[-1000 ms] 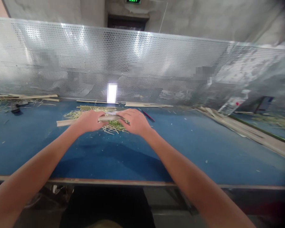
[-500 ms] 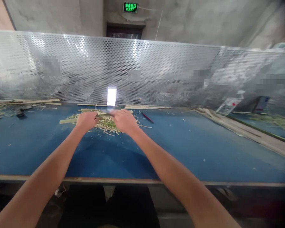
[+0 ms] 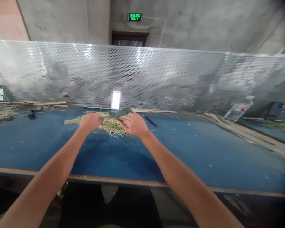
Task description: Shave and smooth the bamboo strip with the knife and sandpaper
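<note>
My left hand (image 3: 90, 122) is closed around a flat bamboo strip (image 3: 106, 117), which juts out on both sides of the fist. Facing it, my right hand (image 3: 134, 123) is closed on a knife with a broad dark blade (image 3: 120, 112). The handle is hidden by the fingers. The blade lies against or just above the strip, and I cannot tell whether they touch. Below both hands spreads a heap of thin pale-green shavings (image 3: 112, 127) on the blue tabletop (image 3: 104, 158).
A bright lamp or screen (image 3: 116, 100) stands before the perforated metal panel (image 3: 156, 76). To the right are a dark red pen-like stick (image 3: 151, 120), a bundle of long strips (image 3: 239, 131) and a plastic bottle (image 3: 238, 109). More shavings (image 3: 1, 117) and a small black object (image 3: 31, 112) lie left.
My right hand has moved right, away from the left hand, and the knife blade has tilted up into view. The camera view has shifted slightly.
</note>
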Motion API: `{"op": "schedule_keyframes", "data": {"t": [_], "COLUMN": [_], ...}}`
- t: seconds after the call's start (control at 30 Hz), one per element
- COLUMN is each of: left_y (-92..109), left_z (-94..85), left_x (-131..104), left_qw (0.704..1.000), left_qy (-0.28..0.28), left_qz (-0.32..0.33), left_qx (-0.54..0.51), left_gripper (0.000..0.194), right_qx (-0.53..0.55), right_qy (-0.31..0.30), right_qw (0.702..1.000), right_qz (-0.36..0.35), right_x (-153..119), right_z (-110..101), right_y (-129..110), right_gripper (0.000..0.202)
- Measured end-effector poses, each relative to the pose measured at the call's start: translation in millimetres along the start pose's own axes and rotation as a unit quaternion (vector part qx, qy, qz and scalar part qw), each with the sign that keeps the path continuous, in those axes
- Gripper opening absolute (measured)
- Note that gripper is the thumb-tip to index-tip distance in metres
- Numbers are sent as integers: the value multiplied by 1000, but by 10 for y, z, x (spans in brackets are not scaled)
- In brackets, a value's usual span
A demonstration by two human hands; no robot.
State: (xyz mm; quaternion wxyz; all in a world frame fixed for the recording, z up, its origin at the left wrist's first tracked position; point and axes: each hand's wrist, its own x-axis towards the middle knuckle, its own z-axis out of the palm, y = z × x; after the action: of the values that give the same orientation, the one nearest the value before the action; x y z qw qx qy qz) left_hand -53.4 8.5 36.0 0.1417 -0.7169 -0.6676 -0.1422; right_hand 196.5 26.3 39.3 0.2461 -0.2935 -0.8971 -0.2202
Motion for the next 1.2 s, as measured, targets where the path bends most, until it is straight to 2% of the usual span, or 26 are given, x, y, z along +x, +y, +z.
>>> {"op": "schedule_keyframes", "data": {"t": [0.17,0.33,0.47,0.57,0.63,0.7,0.8,0.87,0.97,1.03,1.17,1.2], "left_y": [53,57,-12,32,98,144,122,81,80,126,160,140], "left_z": [-46,-23,16,42,53,59,58,56,57,60,50,43], "left_x": [-36,-38,-9,-15,-30,-42,-43,-32,-12,-4,-8,-9], "left_qw": [999,999,1000,1000,1000,999,1000,1000,998,997,997,997], "left_qy": [28,31,19,18,15,10,14,19,15,16,33,32], "left_qz": [27,33,-4,-14,8,33,25,-5,-45,-55,-53,-56], "left_qx": [14,9,-9,-16,-9,-5,-11,-22,-44,-52,-44,-42], "left_gripper": [35,35,35,34,34,34,35,37,37,40,44,44], "right_qx": [-18,29,26,16,30,53,79,64,19,8,51,57], "right_qy": [-10,-47,-22,5,-3,-18,-27,-14,21,32,-12,-17], "right_qw": [1000,998,995,989,991,995,996,997,990,988,998,998], "right_qz": [5,7,91,146,127,80,23,48,136,151,32,28], "right_x": [64,124,86,67,73,87,100,88,60,56,88,91], "right_z": [89,226,250,246,235,217,192,194,224,244,269,278], "right_y": [-58,-151,-91,-122,-211,-302,-315,-237,-136,-142,-179,-158], "right_gripper": [58,53,47,45,43,43,45,46,50,50,48,48]}}
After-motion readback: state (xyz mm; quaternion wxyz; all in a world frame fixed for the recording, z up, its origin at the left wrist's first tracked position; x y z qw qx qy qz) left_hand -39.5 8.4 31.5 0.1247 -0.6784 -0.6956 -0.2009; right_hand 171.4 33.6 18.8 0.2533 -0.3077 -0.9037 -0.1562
